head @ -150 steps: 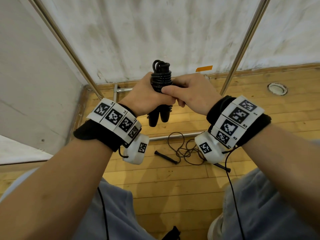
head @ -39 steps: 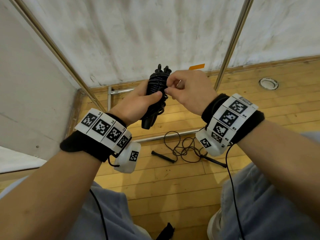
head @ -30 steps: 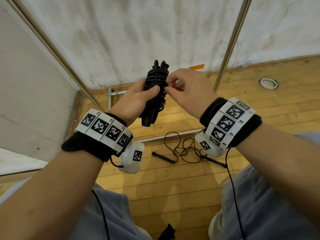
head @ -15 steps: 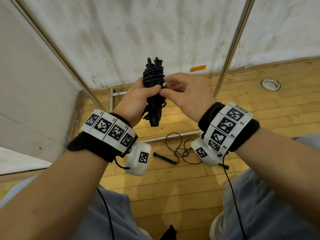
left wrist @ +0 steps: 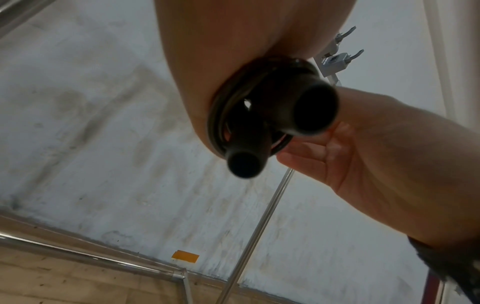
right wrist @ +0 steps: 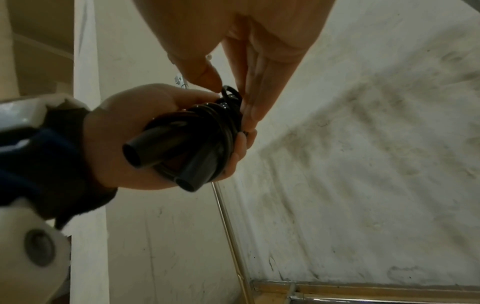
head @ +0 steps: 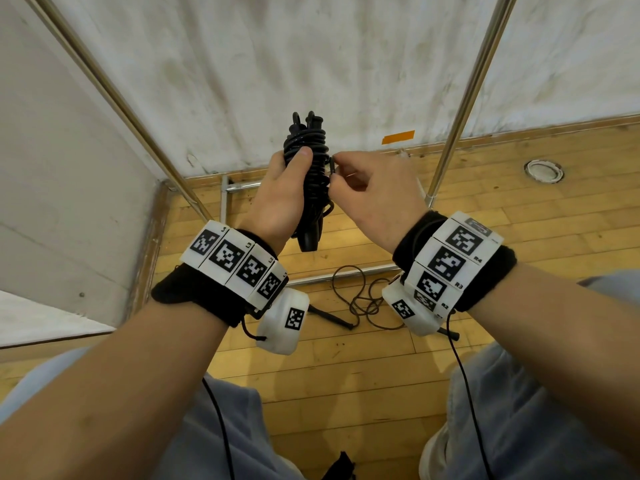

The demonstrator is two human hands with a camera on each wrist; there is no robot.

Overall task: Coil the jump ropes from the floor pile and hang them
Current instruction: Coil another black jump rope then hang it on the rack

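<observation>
A black jump rope [head: 309, 157], its cord wound round its two handles, stands upright in my left hand [head: 284, 188], whose fingers and thumb curl round the bundle. The two handle ends [left wrist: 309, 112] [right wrist: 161, 152] stick out below the hand. My right hand [head: 360, 181] is right beside the bundle, thumb and forefinger pinching a small loop of its cord [right wrist: 228, 92]. A second black jump rope [head: 360, 299] lies loose and tangled on the wooden floor beneath my wrists.
A metal rack with slanted poles [head: 464, 98] [head: 114, 95] and floor bars [head: 242, 185] stands against the stained white wall. Metal hooks [left wrist: 342, 55] show high on the rack. A round floor fitting [head: 543, 170] sits to the right. My knees [head: 519, 410] fill the lower frame.
The bundle has turned upright and risen slightly in my left hand. My right hand's fingers have shifted from the bundle's top to a cord loop on its right side.
</observation>
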